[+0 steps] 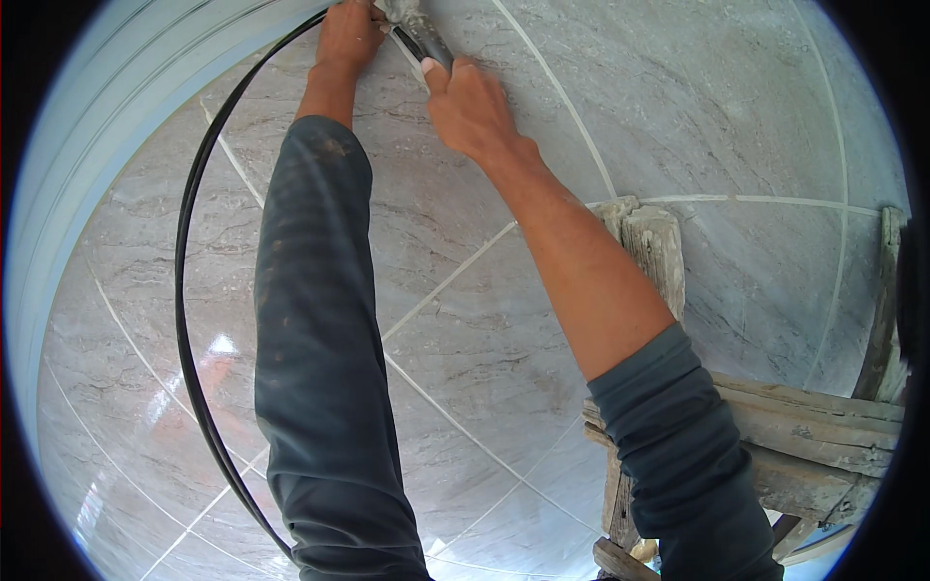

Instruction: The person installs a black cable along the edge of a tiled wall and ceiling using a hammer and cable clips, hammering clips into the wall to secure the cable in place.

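My left hand (349, 34) is at the top, closed where a black cable (182, 242) runs into it; the fingertips are partly cut off by the picture's edge. The cable loops down the left side behind my left forearm. Just right of that hand, my right hand (470, 107) grips a dark grey tool (421, 39) with a light strip along it, whose exact kind I cannot tell. Pale, crumpled-looking material at the tool's far end is too unclear to name. Both hands are over a grey marbled tiled surface (441, 320) with white joints.
A pale ridged panel (97, 107) curves along the upper left rim. At the right and lower right stands a rough, weathered wooden frame (804, 426), with an upright plank (654, 252) behind my right forearm and another post (877, 320) at the far right.
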Motion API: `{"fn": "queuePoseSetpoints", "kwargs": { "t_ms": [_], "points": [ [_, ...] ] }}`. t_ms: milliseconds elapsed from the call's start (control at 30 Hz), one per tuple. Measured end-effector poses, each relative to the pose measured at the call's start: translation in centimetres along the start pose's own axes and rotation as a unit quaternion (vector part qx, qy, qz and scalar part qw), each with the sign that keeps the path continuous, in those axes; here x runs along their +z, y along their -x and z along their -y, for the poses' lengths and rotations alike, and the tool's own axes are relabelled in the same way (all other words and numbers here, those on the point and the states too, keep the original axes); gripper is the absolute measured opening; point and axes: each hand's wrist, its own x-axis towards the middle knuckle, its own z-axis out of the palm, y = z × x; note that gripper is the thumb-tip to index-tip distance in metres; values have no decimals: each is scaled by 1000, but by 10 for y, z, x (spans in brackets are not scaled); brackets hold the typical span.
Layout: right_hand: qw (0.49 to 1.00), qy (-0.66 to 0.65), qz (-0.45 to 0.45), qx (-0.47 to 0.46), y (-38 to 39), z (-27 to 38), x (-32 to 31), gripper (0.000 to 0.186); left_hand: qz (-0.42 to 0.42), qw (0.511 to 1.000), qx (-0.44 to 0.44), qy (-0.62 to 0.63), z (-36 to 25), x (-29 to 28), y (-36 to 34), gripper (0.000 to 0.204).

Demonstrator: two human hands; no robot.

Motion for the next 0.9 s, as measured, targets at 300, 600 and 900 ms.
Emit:
{"fn": "queuePoseSetpoints", "kwargs": {
  "t_ms": [300,600,900],
  "points": [
    [998,-45,-36,-19,8,8,-5,52,-13,984,147,-103,13,2,-3,28],
    [999,-52,-14,3,8,11,-6,52,26,971,195,-138,28,4,-12,28],
    [999,22,-21,-27,3,-2,6,53,-22,972,177,-153,29,10,-7,42]
  ]
}}
